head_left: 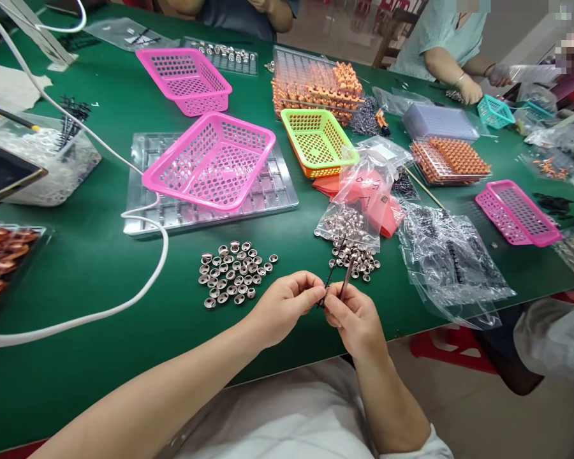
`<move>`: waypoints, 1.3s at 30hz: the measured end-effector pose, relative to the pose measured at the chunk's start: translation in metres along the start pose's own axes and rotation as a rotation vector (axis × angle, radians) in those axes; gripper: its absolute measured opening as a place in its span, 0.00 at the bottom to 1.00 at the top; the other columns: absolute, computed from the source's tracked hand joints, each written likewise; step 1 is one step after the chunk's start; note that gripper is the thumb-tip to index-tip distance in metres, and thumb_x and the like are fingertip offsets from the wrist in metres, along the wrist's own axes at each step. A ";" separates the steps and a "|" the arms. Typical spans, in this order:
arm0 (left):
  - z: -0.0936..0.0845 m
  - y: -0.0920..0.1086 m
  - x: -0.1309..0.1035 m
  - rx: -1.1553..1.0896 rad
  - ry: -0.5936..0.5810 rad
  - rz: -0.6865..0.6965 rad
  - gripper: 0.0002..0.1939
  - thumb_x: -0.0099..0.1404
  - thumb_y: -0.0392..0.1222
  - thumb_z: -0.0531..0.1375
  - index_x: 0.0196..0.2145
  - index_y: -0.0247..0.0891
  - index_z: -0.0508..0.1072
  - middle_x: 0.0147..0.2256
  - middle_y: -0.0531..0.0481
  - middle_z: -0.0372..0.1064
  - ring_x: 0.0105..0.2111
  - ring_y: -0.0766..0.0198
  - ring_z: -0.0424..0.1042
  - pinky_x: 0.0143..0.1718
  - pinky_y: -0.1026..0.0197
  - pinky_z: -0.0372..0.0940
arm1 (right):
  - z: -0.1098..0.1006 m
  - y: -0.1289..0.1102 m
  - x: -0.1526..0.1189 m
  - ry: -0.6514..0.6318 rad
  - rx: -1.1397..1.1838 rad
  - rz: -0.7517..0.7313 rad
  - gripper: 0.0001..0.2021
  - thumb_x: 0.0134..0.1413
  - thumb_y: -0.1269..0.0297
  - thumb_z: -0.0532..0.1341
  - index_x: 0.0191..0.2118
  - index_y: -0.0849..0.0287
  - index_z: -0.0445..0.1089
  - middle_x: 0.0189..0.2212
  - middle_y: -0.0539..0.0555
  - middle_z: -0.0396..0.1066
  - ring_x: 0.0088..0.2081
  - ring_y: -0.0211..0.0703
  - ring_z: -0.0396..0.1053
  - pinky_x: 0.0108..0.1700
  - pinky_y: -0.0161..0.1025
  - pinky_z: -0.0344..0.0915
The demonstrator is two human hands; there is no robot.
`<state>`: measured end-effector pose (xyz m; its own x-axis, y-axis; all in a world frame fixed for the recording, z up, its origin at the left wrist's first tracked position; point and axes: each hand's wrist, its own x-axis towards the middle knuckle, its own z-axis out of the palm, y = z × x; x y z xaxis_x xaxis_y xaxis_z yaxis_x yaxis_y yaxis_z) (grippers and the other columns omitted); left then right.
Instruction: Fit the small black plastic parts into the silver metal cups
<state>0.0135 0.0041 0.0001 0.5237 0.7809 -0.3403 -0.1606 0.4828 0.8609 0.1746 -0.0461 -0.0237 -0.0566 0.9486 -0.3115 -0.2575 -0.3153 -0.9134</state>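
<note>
Near the table's front edge, my left hand [287, 305] pinches a thin black branched plastic strip [330, 274] between thumb and fingertips. My right hand [356, 317] is closed beside it, fingertips almost meeting the left ones at the strip. A slim dark metal tool [347, 278], which looks like tweezers, sticks up out of the right fingers. Its tip and the strip's lower end are partly hidden by the fingers. To the left of my hands lies a spread of small silver metal cups [230, 275]. More silver cups [347, 231] spill from a clear bag just beyond the right hand.
Pink baskets [210, 159] stand behind, one on a clear compartment tray [277, 197]. A green basket [316, 137], orange parts [316, 95] and a plastic bag of black pieces [452, 255] lie further right. A white cable [124, 306] crosses the left side. Co-workers' hands [469, 89] are across the table.
</note>
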 end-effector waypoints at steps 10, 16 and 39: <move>0.007 0.001 -0.004 -0.017 0.025 0.037 0.16 0.60 0.52 0.66 0.30 0.36 0.69 0.25 0.56 0.61 0.25 0.69 0.56 0.28 0.63 0.54 | 0.006 -0.006 0.004 -0.024 0.096 -0.031 0.16 0.50 0.53 0.70 0.31 0.58 0.66 0.22 0.45 0.57 0.20 0.29 0.47 0.21 0.32 0.46; 0.010 0.002 -0.007 0.059 0.048 0.086 0.11 0.63 0.47 0.62 0.30 0.37 0.70 0.26 0.55 0.63 0.26 0.67 0.59 0.28 0.62 0.56 | 0.005 -0.004 0.002 -0.052 0.174 -0.087 0.11 0.53 0.59 0.70 0.32 0.57 0.69 0.26 0.47 0.60 0.21 0.29 0.47 0.21 0.32 0.45; -0.015 -0.008 0.009 0.206 0.137 -0.006 0.17 0.65 0.55 0.61 0.34 0.36 0.70 0.27 0.55 0.60 0.27 0.67 0.56 0.28 0.62 0.52 | -0.068 -0.031 -0.015 0.151 -1.122 -0.080 0.12 0.65 0.59 0.56 0.31 0.56 0.67 0.28 0.50 0.67 0.28 0.39 0.61 0.31 0.37 0.56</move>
<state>0.0064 0.0131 -0.0152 0.4038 0.8317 -0.3812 0.0236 0.4071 0.9131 0.2486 -0.0529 -0.0086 0.0580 0.9780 -0.2003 0.7588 -0.1735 -0.6278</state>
